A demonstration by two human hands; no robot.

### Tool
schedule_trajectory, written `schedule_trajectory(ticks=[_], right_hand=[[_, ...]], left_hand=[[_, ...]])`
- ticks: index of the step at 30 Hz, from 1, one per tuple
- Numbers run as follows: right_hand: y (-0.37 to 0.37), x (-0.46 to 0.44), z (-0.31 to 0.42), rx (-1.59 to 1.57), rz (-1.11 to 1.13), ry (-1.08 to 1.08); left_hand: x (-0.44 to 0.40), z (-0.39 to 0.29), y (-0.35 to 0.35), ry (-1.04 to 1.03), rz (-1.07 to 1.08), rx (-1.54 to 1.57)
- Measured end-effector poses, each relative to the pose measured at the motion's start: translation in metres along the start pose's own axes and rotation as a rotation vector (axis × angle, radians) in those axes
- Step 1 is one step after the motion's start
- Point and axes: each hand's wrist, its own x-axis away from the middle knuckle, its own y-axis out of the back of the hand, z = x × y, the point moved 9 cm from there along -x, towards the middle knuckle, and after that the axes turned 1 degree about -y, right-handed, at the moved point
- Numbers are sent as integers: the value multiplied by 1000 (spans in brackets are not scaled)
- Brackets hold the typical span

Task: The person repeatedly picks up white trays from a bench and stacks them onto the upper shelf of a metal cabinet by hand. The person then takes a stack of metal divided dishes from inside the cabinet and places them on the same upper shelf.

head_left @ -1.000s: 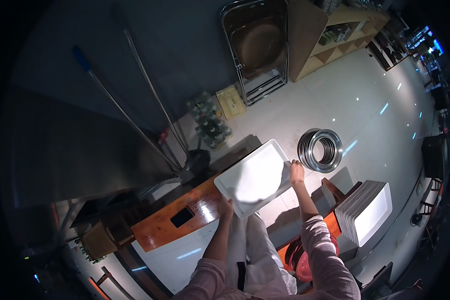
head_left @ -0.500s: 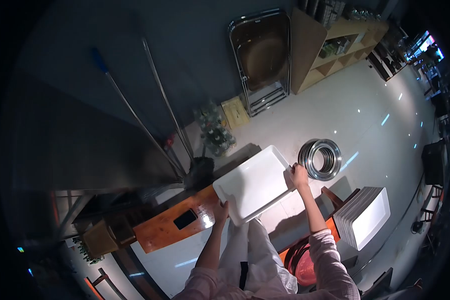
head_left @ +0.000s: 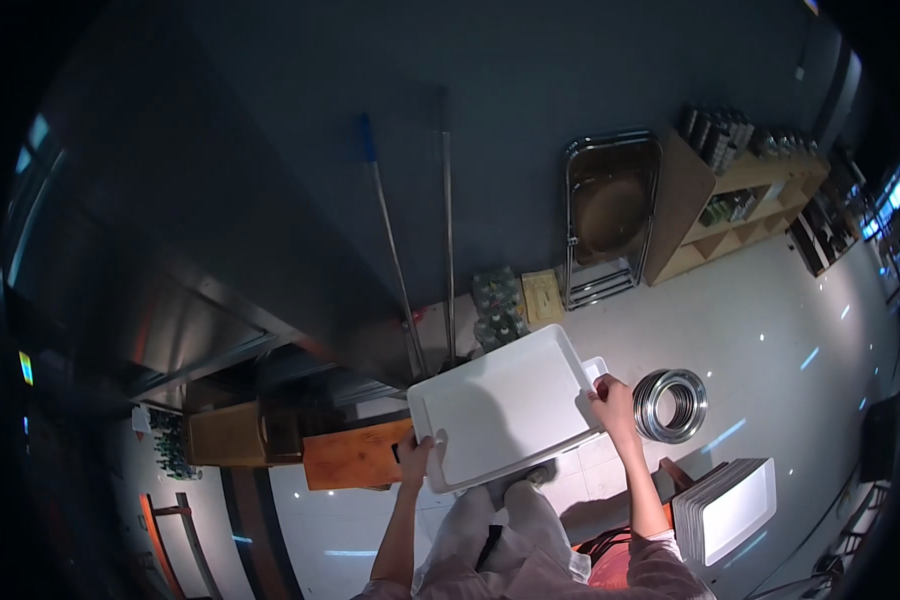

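Observation:
A white rectangular tray [head_left: 505, 405] is held in front of me above my knees, its inside facing up. My left hand [head_left: 413, 462] is closed around its left edge, the thumb over the rim. On the opposite edge, my right hand [head_left: 612, 405] grips the rim with bent fingers. Another white edge [head_left: 597, 368] shows beneath the tray at the right, maybe a second tray; most of it is hidden. Behind my left hand lies an orange wooden bench [head_left: 350, 455]. A stack of white trays [head_left: 740, 515] stands at my lower right.
A pile of shiny metal rings [head_left: 646, 405] sits on the floor right of the tray. Ahead are bottles [head_left: 500, 300], a folded chair [head_left: 610, 215], a wooden shelf [head_left: 735, 210] and two long poles [head_left: 448, 220] against the wall. A red round seat [head_left: 610, 568] is beside my leg.
My view has tilted up and turned left, so the surroundings sit lower and further right. Both hands still hold the tray. A white edge now shows under its right side, and the phone on the bench is mostly hidden.

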Motion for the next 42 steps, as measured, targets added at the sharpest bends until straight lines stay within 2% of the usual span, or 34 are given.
schedule_trajectory(ticks=[6, 8, 13, 16, 17, 22, 24, 28, 30, 32, 35, 39, 41, 42], right_hand=[[-32, 34, 87, -54, 138, 88], [-54, 43, 112, -126, 123, 129], [-129, 73, 195, -204, 184, 239], [-175, 115, 267, -221, 197, 282], [-199, 124, 276, -313, 182, 335], [-296, 190, 354, -362, 367, 346], [-325, 217, 393, -347, 395, 424], [-390, 267, 464, -448, 610, 518], [-416, 293, 501, -475, 679, 554], [-442, 315, 538, -532, 720, 620], [-487, 346, 584, -485, 794, 628], [-572, 379, 637, -558, 885, 644], [-601, 394, 659, -583, 915, 652], [-618, 401, 683, -612, 923, 668]], left_hand=[[41, -68, 97, -3, -153, 190], [54, -73, 139, 14, -178, 211], [87, -82, 246, -109, -299, 261], [108, -71, 325, -94, -366, 211], [117, -72, 350, -122, -404, 248], [173, -46, 473, -117, -523, 314], [200, -41, 517, -161, -619, 333], [260, -47, 584, -194, -811, 325], [284, -48, 614, -280, -888, 349], [301, -42, 642, -274, -940, 351], [316, -29, 681, -313, -1001, 424], [324, -27, 762, -357, -1125, 358], [316, -20, 796, -352, -1016, 324], [311, -34, 819, -375, -1031, 304]])
